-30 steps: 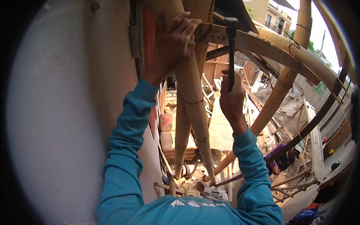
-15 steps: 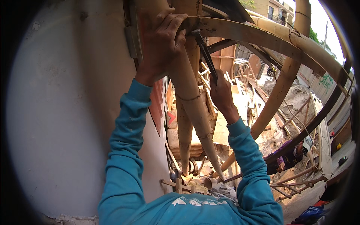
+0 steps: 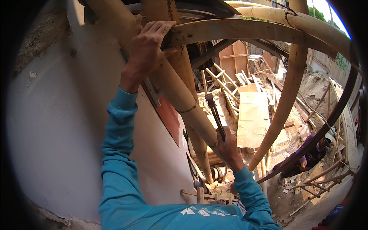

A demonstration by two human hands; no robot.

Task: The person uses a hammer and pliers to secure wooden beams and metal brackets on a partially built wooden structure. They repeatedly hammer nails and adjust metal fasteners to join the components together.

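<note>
High up in the head view, my left hand is closed around the near end of a wooden plank, its fingers over the top edge and its thumb lower down. Thick bamboo poles stand right beside that hand, crossing behind and below the plank. My right hand grips a dark hammer, head up, lower and to the right. The hammer's head is apart from the plank and poles.
A pale plastered wall fills the left side. Another slanting bamboo pole rises on the right. Scrap timber and a plywood sheet lie far below. A person in purple is down there at the right, near a wooden frame.
My right hand has lowered the hammer away from the plank, where its head was against the near end. My left hand stays at the plank's end. The view has shifted.
</note>
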